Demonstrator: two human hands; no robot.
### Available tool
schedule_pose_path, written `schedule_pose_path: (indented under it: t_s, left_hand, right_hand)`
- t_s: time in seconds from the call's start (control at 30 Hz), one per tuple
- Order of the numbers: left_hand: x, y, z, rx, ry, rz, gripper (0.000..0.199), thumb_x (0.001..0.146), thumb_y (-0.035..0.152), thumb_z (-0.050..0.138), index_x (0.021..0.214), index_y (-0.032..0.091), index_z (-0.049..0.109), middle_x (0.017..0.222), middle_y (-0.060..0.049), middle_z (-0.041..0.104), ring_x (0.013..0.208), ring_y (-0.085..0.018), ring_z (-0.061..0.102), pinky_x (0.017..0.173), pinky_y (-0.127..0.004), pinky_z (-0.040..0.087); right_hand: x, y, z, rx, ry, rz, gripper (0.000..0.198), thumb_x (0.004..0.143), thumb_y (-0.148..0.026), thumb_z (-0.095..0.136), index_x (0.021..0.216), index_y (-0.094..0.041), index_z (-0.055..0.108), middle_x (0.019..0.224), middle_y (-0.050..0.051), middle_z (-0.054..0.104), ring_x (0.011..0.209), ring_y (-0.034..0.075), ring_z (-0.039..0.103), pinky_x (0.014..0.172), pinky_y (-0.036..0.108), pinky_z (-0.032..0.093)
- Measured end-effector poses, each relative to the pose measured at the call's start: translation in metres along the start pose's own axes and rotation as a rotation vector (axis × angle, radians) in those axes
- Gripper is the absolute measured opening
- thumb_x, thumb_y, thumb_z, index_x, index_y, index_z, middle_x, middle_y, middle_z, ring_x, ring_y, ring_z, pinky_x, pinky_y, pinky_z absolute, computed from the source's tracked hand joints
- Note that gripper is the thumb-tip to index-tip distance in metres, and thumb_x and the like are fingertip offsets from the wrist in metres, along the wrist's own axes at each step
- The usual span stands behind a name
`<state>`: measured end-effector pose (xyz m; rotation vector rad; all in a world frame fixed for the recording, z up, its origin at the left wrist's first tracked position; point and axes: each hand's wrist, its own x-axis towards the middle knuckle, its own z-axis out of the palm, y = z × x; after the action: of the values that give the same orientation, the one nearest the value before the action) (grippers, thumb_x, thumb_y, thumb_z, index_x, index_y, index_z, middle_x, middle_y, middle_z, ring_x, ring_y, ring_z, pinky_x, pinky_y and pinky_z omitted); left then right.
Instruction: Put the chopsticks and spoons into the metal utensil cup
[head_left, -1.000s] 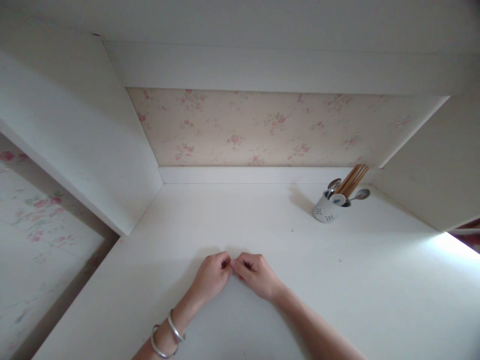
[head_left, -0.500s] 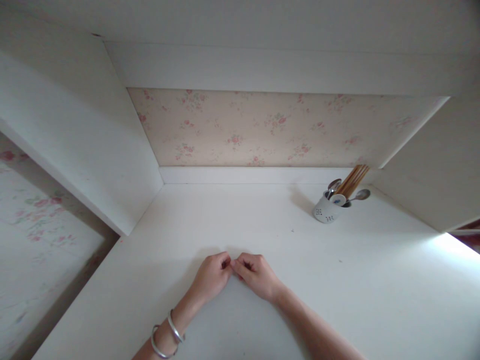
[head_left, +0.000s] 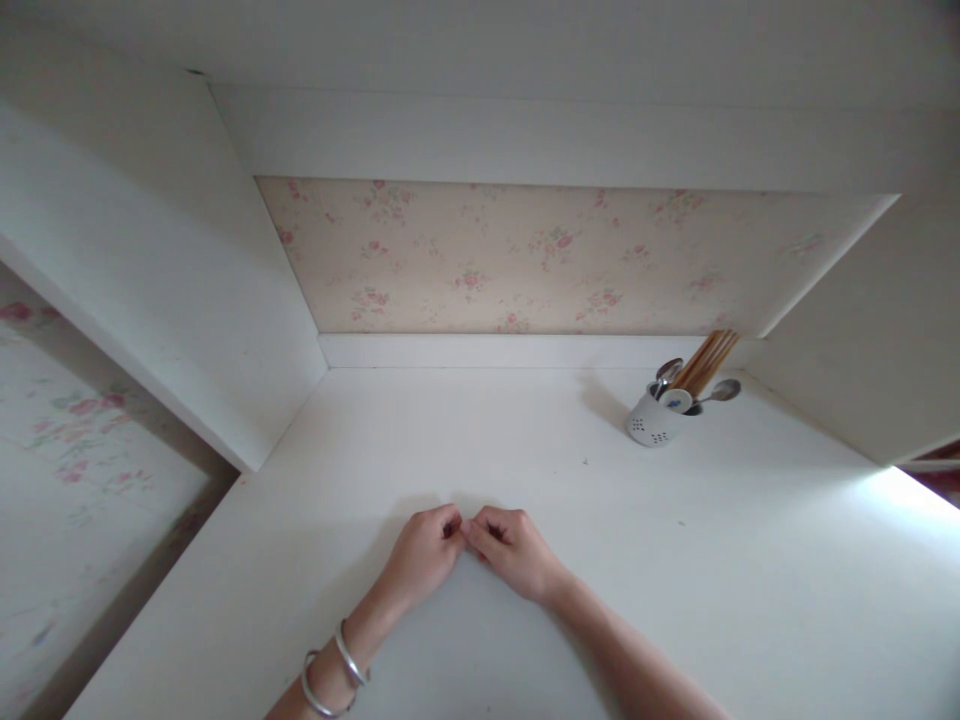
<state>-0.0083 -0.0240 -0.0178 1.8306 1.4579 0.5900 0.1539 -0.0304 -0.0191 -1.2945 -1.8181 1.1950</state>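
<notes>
My left hand (head_left: pixel 426 555) rests on the white tabletop (head_left: pixel 420 430), its fingers curled into a loose fist. Two silver bangles (head_left: pixel 346 655) circle that wrist. My right hand (head_left: pixel 517 552) is closed in the same way, and the fingertips of both hands meet in the middle. I see no object in either one. Farther back on the right, apart from my hands, stands a white perforated utensil holder (head_left: pixel 651 422). Out of it stick brown chopsticks (head_left: pixel 705 362), metal spoons (head_left: pixel 726 390) and a white, round-ended piece with a blue mark (head_left: pixel 676 401).
A white panel (head_left: pixel 165 260) rises at the table's left side, and another panel (head_left: pixel 862 340) bounds the right. Flowered wallpaper (head_left: pixel 480 260) covers the back wall above a low ledge (head_left: pixel 480 350). Overhead runs a white shelf (head_left: pixel 525 60).
</notes>
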Motion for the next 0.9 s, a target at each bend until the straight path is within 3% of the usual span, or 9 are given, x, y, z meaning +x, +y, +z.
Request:
schedule_pose_path:
  t_s: [0.9]
  left_hand:
    - [0.0001,0.0010,-0.0005,-0.005,-0.010,-0.017,0.020,0.080,0.026,0.044,0.062,0.019,0.047,0.058,0.003,0.051,0.057,-0.013,0.045,0.055,-0.023,0.026]
  right_hand:
    - [0.0006,0.0011,0.0005,-0.012,0.000,-0.009,0.041,0.091,-0.046,0.046,0.063,-0.017,0.056,0.055,-0.004,0.047,0.052,0.008,0.038,0.049,0.022,0.028]
